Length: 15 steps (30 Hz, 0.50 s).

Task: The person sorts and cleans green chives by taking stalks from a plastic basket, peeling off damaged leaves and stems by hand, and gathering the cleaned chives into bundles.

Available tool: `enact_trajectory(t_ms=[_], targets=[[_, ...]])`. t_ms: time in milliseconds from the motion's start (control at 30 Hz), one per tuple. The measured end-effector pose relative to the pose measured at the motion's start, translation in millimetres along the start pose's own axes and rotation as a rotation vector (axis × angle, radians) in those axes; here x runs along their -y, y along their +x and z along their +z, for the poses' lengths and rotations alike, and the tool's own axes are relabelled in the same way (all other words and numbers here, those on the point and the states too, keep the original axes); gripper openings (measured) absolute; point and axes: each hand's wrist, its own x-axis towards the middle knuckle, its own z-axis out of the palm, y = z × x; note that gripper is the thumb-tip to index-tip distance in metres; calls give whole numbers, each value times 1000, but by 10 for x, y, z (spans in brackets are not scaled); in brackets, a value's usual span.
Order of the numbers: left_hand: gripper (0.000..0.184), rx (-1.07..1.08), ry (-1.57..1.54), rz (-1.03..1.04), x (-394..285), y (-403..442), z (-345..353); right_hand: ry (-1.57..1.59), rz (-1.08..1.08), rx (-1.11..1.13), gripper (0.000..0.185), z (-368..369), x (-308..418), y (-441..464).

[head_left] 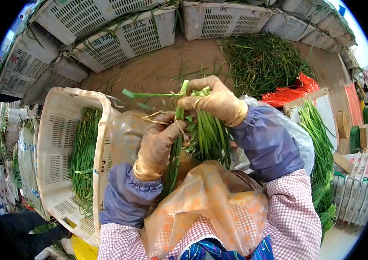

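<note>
My right hand (218,100), in a tan glove, is closed around a bunch of green stalks (210,138). They look like scallions or garlic greens. Their pale ends show at the top of my fist, and the leaves hang below it. Between thumb and fingers, my left hand (156,145), gloved too, pinches a single long green stalk (174,162) beside the bunch. That stalk's upper end reaches my right fingertips, where a loose leaf (147,94) sticks out to the left. Thin yellowish strips cross near my left fingers. A translucent apron (205,190) covers my lap.
To my left stands a white plastic crate (101,143) with long greens (85,156) inside. Leaf scraps (266,65) are heaped on the floor ahead, beside orange-red ties (292,90). More greens (316,151) lie at my right. Stacked crates (123,39) line the back.
</note>
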Motion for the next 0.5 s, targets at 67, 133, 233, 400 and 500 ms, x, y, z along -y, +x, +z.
enact_trajectory(t_ms=[67,133,233,400,500], targets=[[27,-26,-82,-21,55,20,-56,2,-20,-23,12,38,-108,47],[24,-84,-149,16,88,19,-105,-14,-15,23,11,32,-153,58],[19,-97,175,194,194,86,-305,-82,-5,90,11,-14,-128,20],[15,-156,158,151,38,-23,-152,-227,48,103,16,-174,-122,-54],[14,-138,285,256,60,-11,-192,-446,-31,24,14,-262,-39,-119]])
